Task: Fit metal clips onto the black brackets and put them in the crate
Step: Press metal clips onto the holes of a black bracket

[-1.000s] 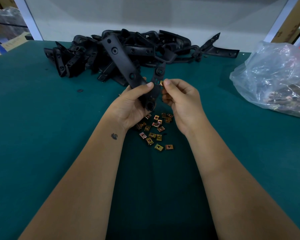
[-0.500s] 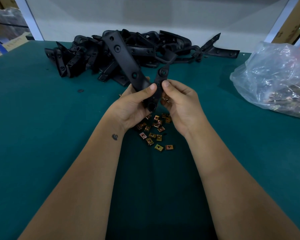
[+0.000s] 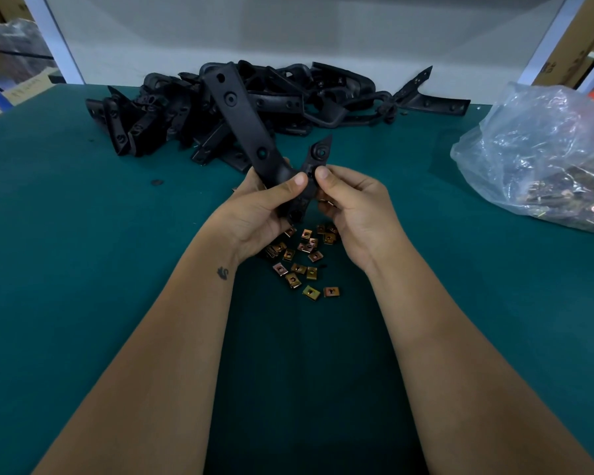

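Both hands are raised just above the green table [image 3: 83,269], holding one black bracket [image 3: 244,132] between them.

Left hand [image 3: 258,214]: fingers curled round the bracket's lower bend, thumb laid across its front face. Firm grip. The bracket's long arm rises up and to the left from this hand, with holes visible along it, and its top overlaps the pile behind in the view.

Right hand [image 3: 354,207]: fingers curled, thumb tip pressed on the bracket's short right arm, just below its pointed end. It grips that arm. A glint of metal shows under the fingers, beside the bracket; whether it is a clip in the hand cannot be told.

The two thumbs nearly meet at the fork of the bracket.

Loose clips [image 3: 306,262]: small gold-brown squares, scattered on the table directly below and between the wrists, some partly hidden by the left hand.

Bracket pile [image 3: 192,111]: a heap of black brackets at the far edge of the table, behind the hands, stretching left to right.

Plastic bag [image 3: 542,159]: clear, crumpled, on the table at right, well apart from the hands; more clips show through its lower part.

Cardboard boxes [image 3: 570,46] stand beyond the table at far right.
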`<state>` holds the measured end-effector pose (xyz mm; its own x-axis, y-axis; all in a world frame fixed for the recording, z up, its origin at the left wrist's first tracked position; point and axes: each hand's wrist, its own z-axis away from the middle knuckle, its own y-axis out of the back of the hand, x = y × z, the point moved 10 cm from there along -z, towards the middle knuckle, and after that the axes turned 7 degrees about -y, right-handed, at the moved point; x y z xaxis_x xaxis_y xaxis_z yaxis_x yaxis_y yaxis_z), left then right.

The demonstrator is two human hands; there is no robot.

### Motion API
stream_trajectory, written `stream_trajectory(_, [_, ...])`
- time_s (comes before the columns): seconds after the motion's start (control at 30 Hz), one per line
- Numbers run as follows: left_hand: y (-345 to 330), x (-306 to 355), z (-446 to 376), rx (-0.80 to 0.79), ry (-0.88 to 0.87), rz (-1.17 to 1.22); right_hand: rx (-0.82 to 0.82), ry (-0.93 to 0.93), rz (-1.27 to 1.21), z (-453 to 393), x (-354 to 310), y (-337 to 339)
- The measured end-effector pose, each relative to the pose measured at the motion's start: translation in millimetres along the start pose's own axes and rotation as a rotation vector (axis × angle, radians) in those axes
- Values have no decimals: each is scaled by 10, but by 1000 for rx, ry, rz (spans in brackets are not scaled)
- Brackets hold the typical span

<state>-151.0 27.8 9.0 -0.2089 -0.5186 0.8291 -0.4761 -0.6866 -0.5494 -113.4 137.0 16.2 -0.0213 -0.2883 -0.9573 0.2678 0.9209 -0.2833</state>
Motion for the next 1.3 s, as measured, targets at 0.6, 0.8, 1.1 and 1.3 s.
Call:
stream_trajectory(0.6, [-14,-17,14,10,27,-9,-33,13,-33,34,-62,-31])
stream_trajectory(0.8, [-51,-24,33,-13,37,-28,-36,31,44,50,-71,-61])
stream_trajectory(1.1, [-2,-17,-1,25,5,59,21,75,101,48,-112,-124])
stream_trajectory(1.3, [107,-10,-36,120,13,144,223,284,309,146,-278,-62])
